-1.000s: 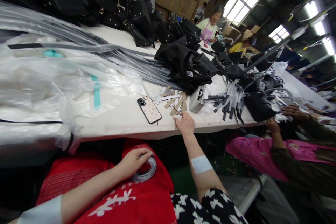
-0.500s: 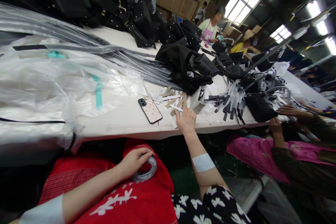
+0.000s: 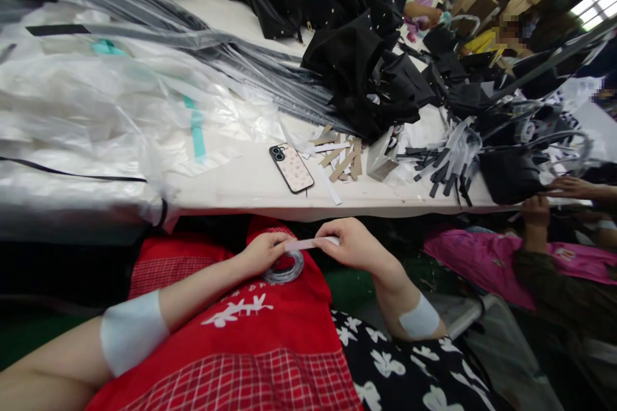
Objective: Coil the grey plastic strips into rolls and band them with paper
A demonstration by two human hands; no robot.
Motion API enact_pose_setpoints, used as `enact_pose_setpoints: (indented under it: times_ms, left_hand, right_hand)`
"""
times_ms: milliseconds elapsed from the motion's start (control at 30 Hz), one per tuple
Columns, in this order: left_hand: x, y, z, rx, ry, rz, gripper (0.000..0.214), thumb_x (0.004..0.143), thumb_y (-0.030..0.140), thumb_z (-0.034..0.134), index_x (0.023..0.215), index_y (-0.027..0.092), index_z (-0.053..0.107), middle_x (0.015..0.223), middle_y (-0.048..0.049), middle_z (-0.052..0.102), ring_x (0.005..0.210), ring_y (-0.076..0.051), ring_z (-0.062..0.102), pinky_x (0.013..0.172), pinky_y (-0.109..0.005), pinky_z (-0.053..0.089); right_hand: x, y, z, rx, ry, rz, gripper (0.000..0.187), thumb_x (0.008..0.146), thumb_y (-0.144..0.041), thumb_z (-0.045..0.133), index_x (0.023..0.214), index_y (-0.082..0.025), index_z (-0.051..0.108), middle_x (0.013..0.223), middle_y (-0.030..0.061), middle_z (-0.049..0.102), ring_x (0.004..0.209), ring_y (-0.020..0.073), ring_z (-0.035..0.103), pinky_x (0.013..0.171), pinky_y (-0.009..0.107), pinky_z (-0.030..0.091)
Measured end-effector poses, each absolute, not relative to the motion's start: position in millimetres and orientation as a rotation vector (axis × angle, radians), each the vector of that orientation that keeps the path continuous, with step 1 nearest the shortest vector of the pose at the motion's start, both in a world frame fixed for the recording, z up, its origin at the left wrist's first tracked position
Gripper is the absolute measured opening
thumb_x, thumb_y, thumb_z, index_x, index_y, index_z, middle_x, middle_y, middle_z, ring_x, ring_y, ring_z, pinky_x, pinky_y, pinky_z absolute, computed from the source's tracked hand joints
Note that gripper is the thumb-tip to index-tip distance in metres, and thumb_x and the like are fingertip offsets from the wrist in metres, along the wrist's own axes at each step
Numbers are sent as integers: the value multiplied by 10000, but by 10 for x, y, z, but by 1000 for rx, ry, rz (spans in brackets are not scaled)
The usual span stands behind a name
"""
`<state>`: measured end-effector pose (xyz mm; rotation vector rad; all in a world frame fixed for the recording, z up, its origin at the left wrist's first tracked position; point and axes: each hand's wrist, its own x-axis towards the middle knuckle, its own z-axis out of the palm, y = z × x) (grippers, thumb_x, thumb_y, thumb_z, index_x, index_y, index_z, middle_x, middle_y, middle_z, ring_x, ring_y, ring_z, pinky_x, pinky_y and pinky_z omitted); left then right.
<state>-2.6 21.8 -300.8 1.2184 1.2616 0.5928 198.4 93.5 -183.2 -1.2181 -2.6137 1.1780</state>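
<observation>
A: State of hands?

B: On my feed, the left hand (image 3: 263, 252) is clamped on one end of a strip (image 3: 303, 244); the right hand (image 3: 355, 244) is pinched near its other end.

A: Strip location?

B: Taut-looking between them, near the table (image 3: 231, 189) edge. I log a coil (image 3: 284, 275) just under the left hand, by the apron (image 3: 289, 327). Gripped? I cannot tell.

A: Tabletop?

B: Phone (image 3: 293, 170) lying flat, beside scraps (image 3: 355, 162).
</observation>
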Motion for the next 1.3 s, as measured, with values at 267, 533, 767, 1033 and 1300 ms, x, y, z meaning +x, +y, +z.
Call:
enact_pose_setpoints:
  times_ms: [267, 533, 767, 1033, 1300]
  left_hand:
    - [-29, 199, -2980, 1201, 1253, 620, 426, 827, 511, 482, 881, 167, 727, 739, -15, 706, 639, -164, 597, 597, -234, 457]
    - [-23, 176, -3020, 1103, 1213, 608, 373, 815, 462, 481, 859, 155, 689, 702, -26, 703, 633, -186, 628, 593, -264, 492]
    - [-55, 191, -2957, 1224, 1194, 659, 343, 816, 449, 506, 832, 164, 695, 821, -37, 719, 785, -196, 636, 741, -270, 486]
    - [-65, 164, -2788, 1390, 1021, 657, 281, 849, 393, 505, 836, 156, 656, 781, -22, 663, 745, -170, 600, 717, -253, 471]
    - [-20, 97, -2742, 1474, 1132, 723, 266, 857, 369, 532, 738, 174, 669, 739, -23, 682, 712, -159, 596, 729, -247, 459]
  right_hand:
    - [1653, 610, -1886, -1442, -3041, 595, 201, 824, -338, 561, 799, -200, 706, 759, 65, 711, 696, 200, 640, 641, 283, 403]
    - [1366, 474, -2174, -1387, -3148, 521, 216, 853, -243, 503, 869, -163, 703, 789, 110, 720, 696, 229, 668, 608, 301, 435]
    - [1680, 595, -2150, -1359, -2811, 940, 149, 773, -368, 681, 790, -221, 693, 755, 6, 707, 702, 156, 631, 635, 242, 404]
    - [1843, 685, -2450, -1394, -2030, 1600, 266, 736, -414, 714, 759, -151, 682, 626, -11, 624, 528, 85, 488, 483, 186, 345]
    - [1861, 637, -2907, -1596, -1752, 1963, 590, 855, -640, 431, 595, -147, 624, 518, 7, 575, 461, 106, 496, 498, 221, 384]
